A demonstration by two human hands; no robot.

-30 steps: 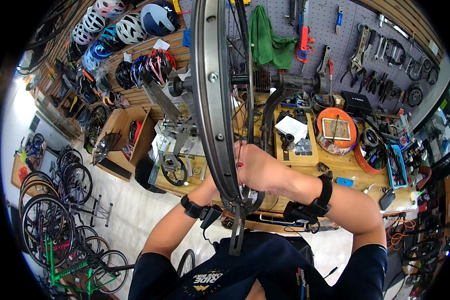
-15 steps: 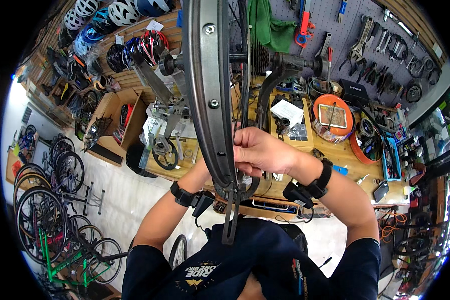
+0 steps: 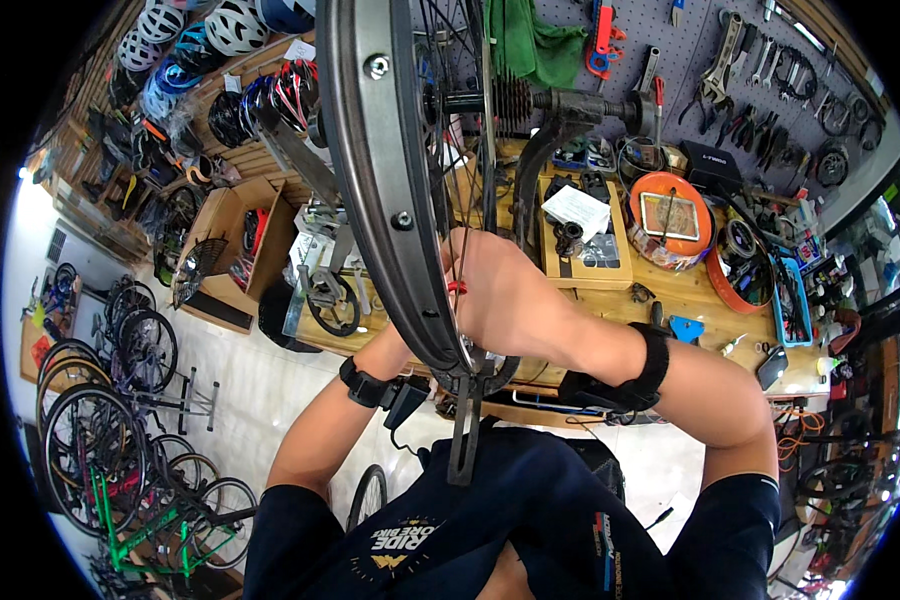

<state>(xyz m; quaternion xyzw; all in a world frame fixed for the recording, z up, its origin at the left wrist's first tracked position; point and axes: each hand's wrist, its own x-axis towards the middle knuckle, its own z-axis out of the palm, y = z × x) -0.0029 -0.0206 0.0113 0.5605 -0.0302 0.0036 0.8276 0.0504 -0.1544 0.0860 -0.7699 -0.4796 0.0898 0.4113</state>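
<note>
I had the bicycle wheel rim (image 3: 382,180) standing upright before me, near enough edge-on, its axle carried by the truing stand (image 3: 528,180) with the cassette (image 3: 511,108) on the right. The rim's near end hung by the front edge of the workbench (image 3: 615,305), just above a slotted metal bar (image 3: 463,430) pointing toward my chest.

My right hand (image 3: 500,290) was against the rim's right side, fingers curled in around a small red tool (image 3: 457,287); only a sliver of it showed. My left wrist (image 3: 382,360) passed behind the rim's left side, so I cannot tell whether those fingers were spread or gripping.

Beyond my right hand, a shallow cardboard box (image 3: 595,274) bore a white paper (image 3: 573,210). Farther right, toward the back edge, stood an orange tub (image 3: 642,205); a light-blue tray (image 3: 788,268) lay along the right edge. A crankset (image 3: 330,303) sat by the front left corner.
</note>
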